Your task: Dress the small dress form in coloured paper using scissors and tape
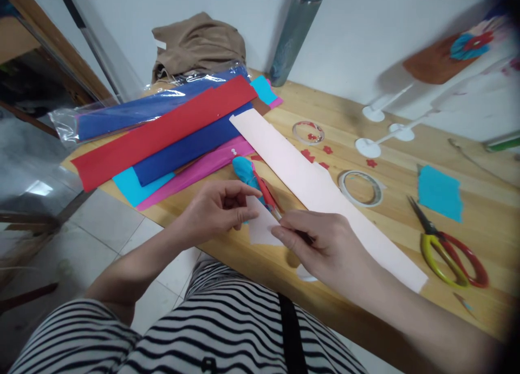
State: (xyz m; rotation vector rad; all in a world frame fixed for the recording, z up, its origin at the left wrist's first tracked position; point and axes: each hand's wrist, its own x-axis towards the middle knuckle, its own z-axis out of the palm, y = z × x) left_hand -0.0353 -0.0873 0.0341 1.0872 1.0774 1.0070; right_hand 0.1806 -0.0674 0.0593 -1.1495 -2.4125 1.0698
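My left hand point(217, 207) pinches one end of a small pale pink paper piece point(262, 226) at the near edge of the wooden table point(406, 168). My right hand point(320, 241) is closed on the piece's other end and also grips a thin dark stick-like tool that I cannot name. Just behind my fingers lie a turquoise crepe bundle point(245, 171) and a red-handled tool point(266, 194). A long pale pink paper strip point(312, 184) runs diagonally beside my right hand.
Folded crepe sheets in red point(162, 130), blue, turquoise and magenta lie at the left. Two tape rolls point(361, 187), small red paper flowers point(309, 156), scissors point(447, 249), a turquoise scrap point(441, 192), white stands point(377, 141), a metal bottle point(294, 32) and tan cloth point(199, 46) surround the work spot.
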